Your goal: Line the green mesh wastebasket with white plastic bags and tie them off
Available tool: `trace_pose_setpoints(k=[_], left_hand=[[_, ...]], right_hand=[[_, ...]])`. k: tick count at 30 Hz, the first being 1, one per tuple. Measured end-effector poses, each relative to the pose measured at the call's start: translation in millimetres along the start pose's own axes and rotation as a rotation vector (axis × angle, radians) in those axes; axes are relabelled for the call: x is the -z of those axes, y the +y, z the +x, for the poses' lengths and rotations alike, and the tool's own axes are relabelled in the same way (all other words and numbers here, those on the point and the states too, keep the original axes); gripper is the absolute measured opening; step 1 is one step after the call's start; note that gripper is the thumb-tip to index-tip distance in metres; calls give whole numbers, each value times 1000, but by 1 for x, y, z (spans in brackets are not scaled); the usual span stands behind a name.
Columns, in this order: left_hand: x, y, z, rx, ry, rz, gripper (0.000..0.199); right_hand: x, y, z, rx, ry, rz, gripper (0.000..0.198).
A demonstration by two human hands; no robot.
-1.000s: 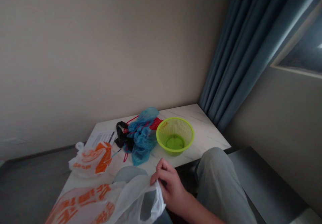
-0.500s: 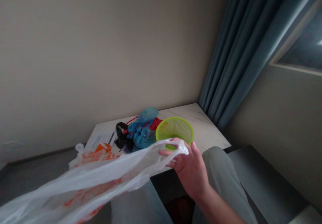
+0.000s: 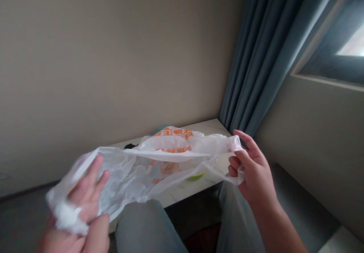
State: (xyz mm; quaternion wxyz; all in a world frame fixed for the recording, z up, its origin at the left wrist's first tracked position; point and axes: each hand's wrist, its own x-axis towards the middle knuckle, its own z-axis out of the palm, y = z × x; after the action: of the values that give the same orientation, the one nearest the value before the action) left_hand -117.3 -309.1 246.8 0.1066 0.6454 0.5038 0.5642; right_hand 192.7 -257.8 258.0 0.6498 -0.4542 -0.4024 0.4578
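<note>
A white translucent plastic bag (image 3: 133, 169) with orange print is stretched sideways between my two hands, its mouth spread toward me. On the left, my left hand (image 3: 88, 196) has its fingers inside the mouth, with bag plastic bunched across the hand near the thumb; it is slightly blurred. My right hand (image 3: 250, 166) grips the bag's other side, fingers curled through the handle and index finger pointing up. Behind the bag, the lime-green basket (image 3: 196, 176) shows only a sliver, and the blue plastic bag (image 3: 160, 129) is mostly covered.
The low marble-patterned table (image 3: 182, 196) stands against the wall, before my knees (image 3: 145, 222). A bit of black plastic (image 3: 130, 146) shows at its back. A blue-grey curtain (image 3: 256, 56) hangs at the right, beside a window (image 3: 335, 52).
My left hand has come into view inside the bag's mouth. My right hand has moved right and closed on the handle. The bag now hangs wider, covering the basket and the other bags.
</note>
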Motion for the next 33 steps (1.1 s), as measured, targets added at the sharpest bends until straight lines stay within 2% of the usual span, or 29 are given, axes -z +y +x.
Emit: trace_pose_setpoints(k=[2,4,9,12,16,20,24,27,30,33], left_hand=[[-25,-12,11,-24,-51,-78,85],[-46,-21,18,-15,-94,-137,84],[-79,-44,21,44,-214,-102,85],[-92,-59,14,45,-252,-23,88],[-103,-77,2,3,-262,73,94],[-111,-86,-5,3,-284,116,96],[-120,-92,2,29,-317,184,91],[-130,-99,10,40,-350,270,83],[-143,-112,16,42,-403,375,73],[-159,-124,20,41,-454,535,63]], right_hand=[[12,0,14,19,31,-109,54],[20,1,24,21,27,-196,55],[32,14,39,86,34,-469,49],[37,27,44,109,-2,-670,39],[42,47,49,33,-65,-974,34],[41,74,57,-16,-52,-1275,32],[34,104,70,167,-80,-1394,33],[25,125,81,304,-161,-1417,45],[14,142,88,334,-354,-1456,58],[3,156,92,334,-512,-1508,46]])
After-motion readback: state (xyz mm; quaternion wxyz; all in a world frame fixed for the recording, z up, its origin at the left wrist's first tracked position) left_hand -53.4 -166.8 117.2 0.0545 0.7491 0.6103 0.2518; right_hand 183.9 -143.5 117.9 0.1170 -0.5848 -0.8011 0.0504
